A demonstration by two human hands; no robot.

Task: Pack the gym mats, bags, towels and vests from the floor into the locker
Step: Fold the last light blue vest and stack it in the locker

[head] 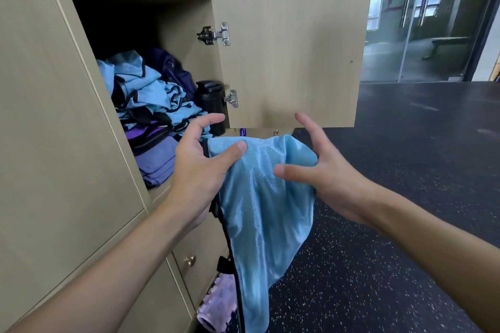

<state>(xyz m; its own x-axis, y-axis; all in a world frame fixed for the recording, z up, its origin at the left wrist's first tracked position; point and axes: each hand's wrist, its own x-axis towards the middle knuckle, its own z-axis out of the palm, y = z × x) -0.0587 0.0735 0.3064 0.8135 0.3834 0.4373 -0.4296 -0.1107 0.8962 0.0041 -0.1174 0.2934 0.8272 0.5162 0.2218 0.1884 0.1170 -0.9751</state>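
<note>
Your left hand (200, 167) and right hand (322, 170) are thumb-pinching the blue vest (259, 211), fingers spread, just right of the open locker (186, 16).

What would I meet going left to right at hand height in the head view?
Locker front panel → purple folded fabric → left hand → blue vest, held by both hands → right hand → dark speckled floor.
</note>
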